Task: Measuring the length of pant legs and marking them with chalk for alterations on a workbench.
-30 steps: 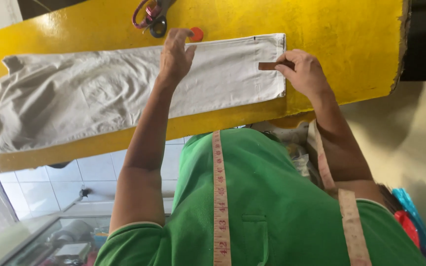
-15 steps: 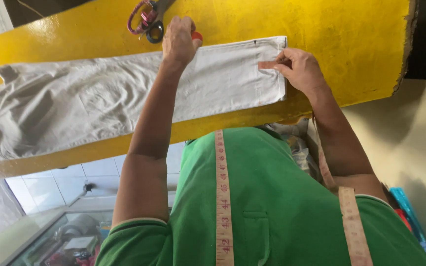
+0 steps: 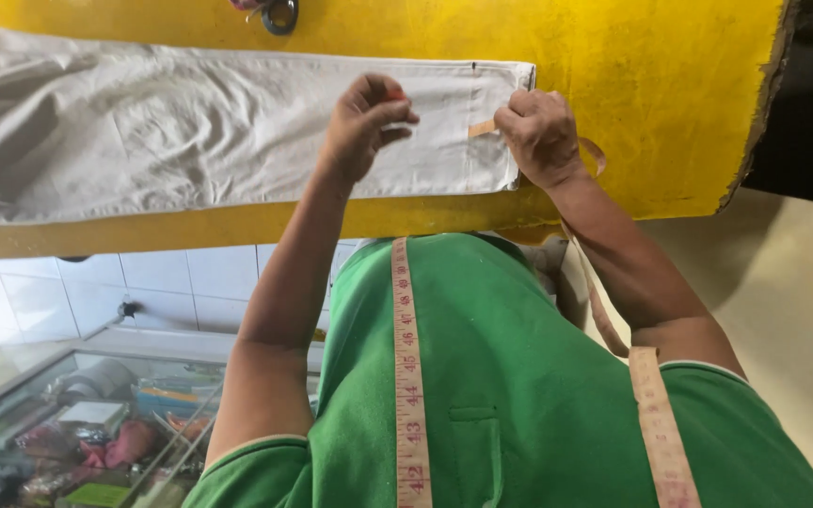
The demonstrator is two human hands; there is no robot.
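Fingers (image 3: 397,111) of the left hand (image 3: 364,127) pinch a small red chalk (image 3: 393,94) just above the pale grey cotton trousers (image 3: 190,132), which lie on the yellow bench (image 3: 651,94). The right hand (image 3: 538,136) closes on an orange measuring tape (image 3: 482,128), pinning it near the hem. Marking looks to be in hand; it calls for lowering the chalk beside the tape.

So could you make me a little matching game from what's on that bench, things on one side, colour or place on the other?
Things:
1 table
2 trousers
3 measuring tape
4 small red piece

Descriptions:
A pinched in the left hand
B hangs round the neck, end held by the right hand
C yellow
D pale grey, laid flat

Pairs: 1-C, 2-D, 3-B, 4-A
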